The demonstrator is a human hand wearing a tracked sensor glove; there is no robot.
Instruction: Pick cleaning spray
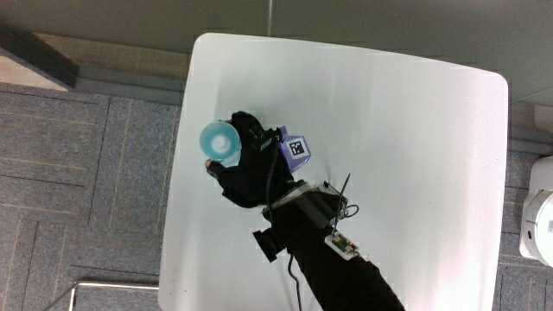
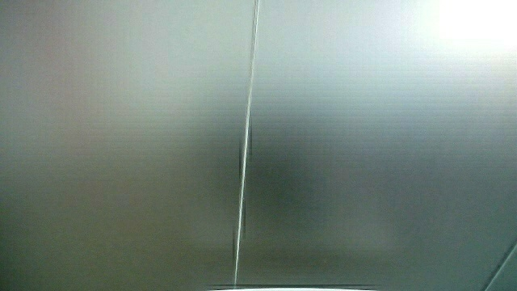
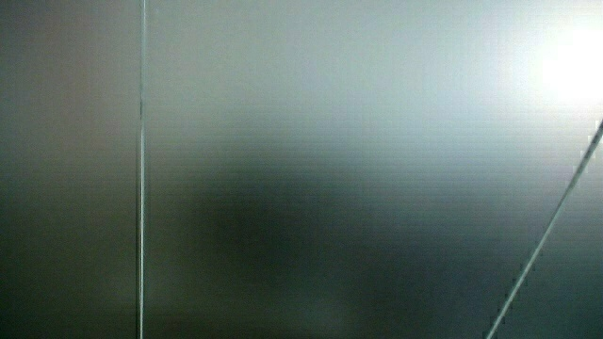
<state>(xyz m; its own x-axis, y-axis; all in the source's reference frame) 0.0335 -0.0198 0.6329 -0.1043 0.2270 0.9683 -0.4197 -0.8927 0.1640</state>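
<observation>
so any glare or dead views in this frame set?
Both side views show only a pale wall, with a bright glare patch in a corner. Main view is usable: evenly lit white table, hand around the cleaning spray, seen cap-on from above.

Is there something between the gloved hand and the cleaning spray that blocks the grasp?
Nothing visible does. In the main view the hand is already against the cleaning spray near the table's edge, its fingers wrapped around it. Both side views show only a pale wall.

A side view shows only a pale wall [image 2: 121,145] crossed by one thin upright seam [image 2: 245,145].
</observation>
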